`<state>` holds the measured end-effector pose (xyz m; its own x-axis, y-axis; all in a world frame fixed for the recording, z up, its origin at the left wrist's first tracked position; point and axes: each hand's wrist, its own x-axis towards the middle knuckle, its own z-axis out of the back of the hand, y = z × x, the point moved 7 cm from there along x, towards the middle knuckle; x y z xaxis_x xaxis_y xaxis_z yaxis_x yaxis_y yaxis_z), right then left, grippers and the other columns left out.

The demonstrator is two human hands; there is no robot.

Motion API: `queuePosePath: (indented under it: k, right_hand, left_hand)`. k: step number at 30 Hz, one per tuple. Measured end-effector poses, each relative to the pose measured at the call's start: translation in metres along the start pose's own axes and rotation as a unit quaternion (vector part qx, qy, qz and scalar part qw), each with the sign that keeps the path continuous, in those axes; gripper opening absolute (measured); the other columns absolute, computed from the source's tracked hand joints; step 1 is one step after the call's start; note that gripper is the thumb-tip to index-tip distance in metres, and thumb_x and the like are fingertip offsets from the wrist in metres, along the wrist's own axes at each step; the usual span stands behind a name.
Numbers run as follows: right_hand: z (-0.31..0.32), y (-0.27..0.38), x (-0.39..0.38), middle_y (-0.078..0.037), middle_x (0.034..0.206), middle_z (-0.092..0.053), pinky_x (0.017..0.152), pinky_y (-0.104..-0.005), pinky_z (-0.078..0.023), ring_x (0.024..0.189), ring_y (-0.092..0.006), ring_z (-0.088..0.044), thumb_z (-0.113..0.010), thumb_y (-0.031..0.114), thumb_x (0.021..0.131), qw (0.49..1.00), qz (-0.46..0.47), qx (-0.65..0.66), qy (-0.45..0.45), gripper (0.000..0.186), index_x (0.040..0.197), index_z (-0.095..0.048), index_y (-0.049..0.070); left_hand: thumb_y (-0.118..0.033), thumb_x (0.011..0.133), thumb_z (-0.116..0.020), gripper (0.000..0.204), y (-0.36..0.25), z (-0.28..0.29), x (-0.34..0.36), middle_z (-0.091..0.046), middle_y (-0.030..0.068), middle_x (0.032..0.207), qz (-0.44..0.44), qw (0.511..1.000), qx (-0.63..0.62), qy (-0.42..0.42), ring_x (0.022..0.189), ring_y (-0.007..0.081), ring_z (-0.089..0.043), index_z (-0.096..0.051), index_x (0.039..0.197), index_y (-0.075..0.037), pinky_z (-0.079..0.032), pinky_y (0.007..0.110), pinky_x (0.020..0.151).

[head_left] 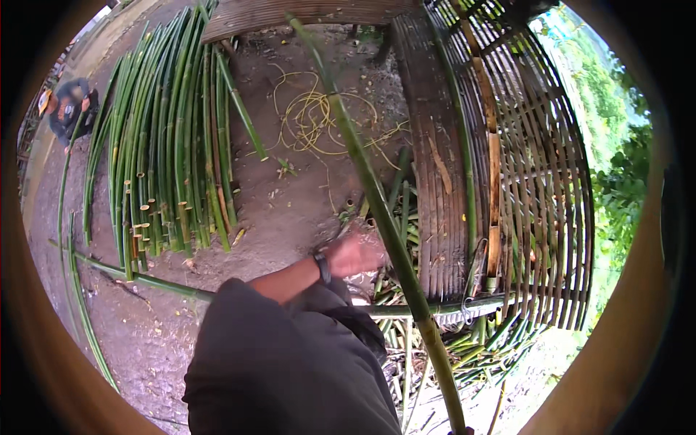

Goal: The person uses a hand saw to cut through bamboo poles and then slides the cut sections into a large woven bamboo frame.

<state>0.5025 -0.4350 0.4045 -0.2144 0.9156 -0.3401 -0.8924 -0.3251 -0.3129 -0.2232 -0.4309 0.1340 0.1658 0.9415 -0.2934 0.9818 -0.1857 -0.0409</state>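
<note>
A long green bamboo pole slants through the middle of the view, from the top down to the bottom edge. My left hand, blurred, with a dark band on the wrist, is just left of the pole, fingers apart and holding nothing. A sliver of my right hand shows at the bottom edge, wrapped on the pole's lower end. Behind the pole, a crosswise bamboo length lies low, partly hidden by my dark-clothed body.
Many bamboo poles are stacked at left, beside a crouching person holding one. A tangled yellow hose lies on dirt. Right stand a plank bench and a slatted bamboo frame, with cut bamboo pieces below.
</note>
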Motion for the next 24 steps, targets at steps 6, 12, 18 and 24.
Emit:
queuePosePath:
  k: [6,12,18,24]
  right_hand:
    - [0.110,0.016,0.030,-0.014,0.075,-0.065,0.054,-0.0500,-0.047,0.067,-0.0342,-0.065,-0.061,0.026,0.097,0.999,0.014,-0.013,-0.033,0.021,0.084,-0.067,0.010]
    - [0.175,-0.025,0.068,-0.016,0.083,-0.066,0.061,-0.0503,-0.048,0.075,-0.0356,-0.065,-0.063,0.026,0.096,0.996,-0.048,-0.071,-0.028,0.018,0.091,-0.067,0.009]
    - [0.222,-0.081,0.084,-0.019,0.090,-0.066,0.068,-0.0506,-0.049,0.083,-0.0370,-0.065,-0.064,0.025,0.094,0.988,-0.105,-0.109,-0.017,0.018,0.099,-0.067,0.008]
    - [0.242,-0.123,0.098,-0.021,0.098,-0.067,0.075,-0.0508,-0.051,0.090,-0.0384,-0.065,-0.065,0.024,0.093,0.983,-0.127,-0.130,-0.005,0.022,0.106,-0.067,0.006]
  left_hand:
    - [-0.051,0.084,-0.084,0.066,-0.155,-0.033,0.046,-0.068,0.0132,0.119,-0.297,0.952,0.012,-0.069,0.110,0.0245,-0.068,-0.062,0.127,-0.007,-0.055,0.049,0.099]
    - [-0.017,0.081,-0.082,0.023,-0.073,-0.056,0.074,-0.054,0.0000,0.061,-0.242,0.904,0.104,-0.337,0.044,0.0141,-0.052,-0.061,0.079,-0.008,-0.038,0.033,0.038]
    - [-0.009,0.085,-0.071,0.018,0.011,-0.019,0.060,-0.056,0.0067,0.082,-0.155,0.921,-0.002,-0.358,0.067,0.0226,-0.060,-0.056,0.093,-0.005,-0.056,0.044,0.063]
    - [-0.011,0.086,-0.072,0.028,0.049,0.026,0.047,-0.058,0.0132,0.098,-0.125,0.929,-0.023,-0.348,0.078,0.0299,-0.066,-0.052,0.103,-0.005,-0.062,0.059,0.087]
